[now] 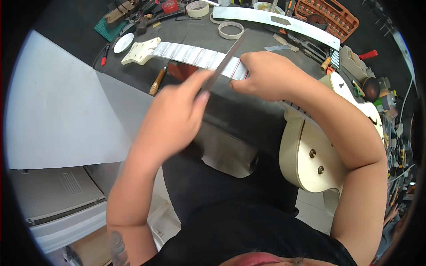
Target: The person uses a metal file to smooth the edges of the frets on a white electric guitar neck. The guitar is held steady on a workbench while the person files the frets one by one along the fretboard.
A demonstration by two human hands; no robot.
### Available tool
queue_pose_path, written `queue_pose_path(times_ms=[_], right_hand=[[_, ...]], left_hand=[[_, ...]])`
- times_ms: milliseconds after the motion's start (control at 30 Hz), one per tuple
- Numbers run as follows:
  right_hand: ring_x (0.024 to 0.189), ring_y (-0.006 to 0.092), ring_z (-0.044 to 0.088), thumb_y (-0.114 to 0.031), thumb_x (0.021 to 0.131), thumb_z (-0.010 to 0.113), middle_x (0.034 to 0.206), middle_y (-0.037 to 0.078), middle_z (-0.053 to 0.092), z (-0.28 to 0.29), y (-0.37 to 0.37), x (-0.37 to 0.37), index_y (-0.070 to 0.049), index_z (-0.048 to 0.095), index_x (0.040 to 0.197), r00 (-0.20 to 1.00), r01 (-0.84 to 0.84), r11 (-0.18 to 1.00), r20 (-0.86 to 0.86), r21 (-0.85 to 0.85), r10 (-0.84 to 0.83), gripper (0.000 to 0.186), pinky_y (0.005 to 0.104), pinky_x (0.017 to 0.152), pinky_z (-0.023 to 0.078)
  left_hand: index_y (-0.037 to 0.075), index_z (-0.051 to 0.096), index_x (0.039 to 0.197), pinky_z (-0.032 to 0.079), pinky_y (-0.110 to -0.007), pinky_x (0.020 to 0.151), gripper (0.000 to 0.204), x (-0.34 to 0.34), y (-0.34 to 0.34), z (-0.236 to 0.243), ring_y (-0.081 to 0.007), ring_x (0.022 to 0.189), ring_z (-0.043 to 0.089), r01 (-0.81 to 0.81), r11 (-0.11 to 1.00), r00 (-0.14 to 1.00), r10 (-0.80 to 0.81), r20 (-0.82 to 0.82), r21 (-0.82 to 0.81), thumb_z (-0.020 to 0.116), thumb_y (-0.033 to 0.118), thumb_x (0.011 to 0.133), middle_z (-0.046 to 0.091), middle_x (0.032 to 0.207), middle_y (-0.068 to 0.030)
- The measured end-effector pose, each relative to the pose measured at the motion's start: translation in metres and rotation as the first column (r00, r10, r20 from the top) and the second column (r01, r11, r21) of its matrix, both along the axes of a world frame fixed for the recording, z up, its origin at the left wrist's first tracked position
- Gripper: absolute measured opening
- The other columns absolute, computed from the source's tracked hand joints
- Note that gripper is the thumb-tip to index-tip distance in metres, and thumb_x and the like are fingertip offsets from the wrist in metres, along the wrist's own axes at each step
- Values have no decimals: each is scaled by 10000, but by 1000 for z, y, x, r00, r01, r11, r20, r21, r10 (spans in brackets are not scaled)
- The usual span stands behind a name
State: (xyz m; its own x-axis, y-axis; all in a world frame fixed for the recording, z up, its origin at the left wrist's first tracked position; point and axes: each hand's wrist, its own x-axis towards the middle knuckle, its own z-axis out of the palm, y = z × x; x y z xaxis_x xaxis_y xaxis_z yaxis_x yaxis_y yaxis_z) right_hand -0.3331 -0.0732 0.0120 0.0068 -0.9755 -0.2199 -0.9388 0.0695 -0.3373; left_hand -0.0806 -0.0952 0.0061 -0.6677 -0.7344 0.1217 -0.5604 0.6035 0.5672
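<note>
A cream electric guitar (306,142) lies to my right, its neck running left across the bench. Masking tape covers the fretboard (186,54) between the frets, and the cream headstock (141,51) points to the far left. My left hand (175,113) is closed around a long, thin metal file (228,55), which slants across the neck; the hand is slightly blurred. Wrapped over the neck just right of the file is my right hand (264,76), thumb on the near side. My right forearm hides part of the guitar's body.
Rolls of masking tape (231,30), a hammer (155,21) and a long white strip (277,22) lie at the back. A wooden-handled tool (158,81) and a white dish (124,43) sit near the headstock. An orange socket case (327,18) stands back right.
</note>
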Motion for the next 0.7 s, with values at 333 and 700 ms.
queue_pose_path(times_ms=[333,700], right_hand=[[959,431,781,-489,947,755,983,254,800,-6,4,1,51,757,1118,1000,10,1000,-2,5,-10,567,503,898,606],[951,409,785,-477,953,761,946,255,789,-1,5,2,63,750,1108,1000,-4,1000,10,-4,4,562,499,887,604]], left_hand=[[120,624,1590,545,-392,749,561,87,79,-13,-344,721,683,-69,997,997,68,40,28,657,35,1036,694,867,-189],[92,648,1509,570,-561,814,442,-6,6,-4,-498,951,744,-46,998,999,46,12,38,661,123,1068,774,1007,-287]])
